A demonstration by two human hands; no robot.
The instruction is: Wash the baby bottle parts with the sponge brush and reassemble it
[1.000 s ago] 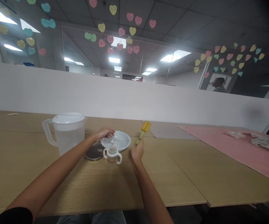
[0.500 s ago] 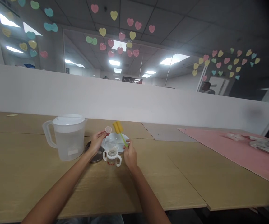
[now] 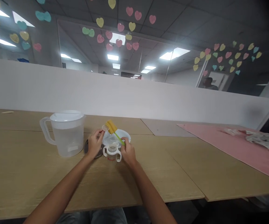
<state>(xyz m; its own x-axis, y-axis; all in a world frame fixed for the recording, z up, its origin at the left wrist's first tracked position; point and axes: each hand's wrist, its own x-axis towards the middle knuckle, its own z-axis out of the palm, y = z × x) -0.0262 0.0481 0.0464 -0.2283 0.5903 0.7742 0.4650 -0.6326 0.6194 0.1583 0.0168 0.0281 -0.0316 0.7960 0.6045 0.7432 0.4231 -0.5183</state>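
Note:
My left hand (image 3: 95, 143) pinches a small round whitish cap (image 3: 105, 128) by its edge, with its disc facing me. In my right hand (image 3: 128, 152) is the green handle of a sponge brush (image 3: 111, 127), whose yellow foam head meets the cap or overlaps it in view. Below and between the hands stands a clear baby bottle (image 3: 112, 154) with two white handles and an uncovered mouth. Behind it lies a white bowl (image 3: 126, 135), partly covered by the brush and a clear item inside it. A dark round lid or pan (image 3: 86, 147) is partly hidden behind my left hand.
A translucent lidded pitcher (image 3: 68, 137) holding clear liquid stands to the left. Pink cloth or board (image 3: 229, 146) covers the table's right side, with crumpled plastic (image 3: 265, 140) on it. A white wall and a window with heart-shaped notes rise behind. A person (image 3: 209, 83) shows through the glass.
The yellow sponge head has moved left to the cap, which was apart from it before. My left hand has turned more upright around the cap. The camera view has tilted down slightly.

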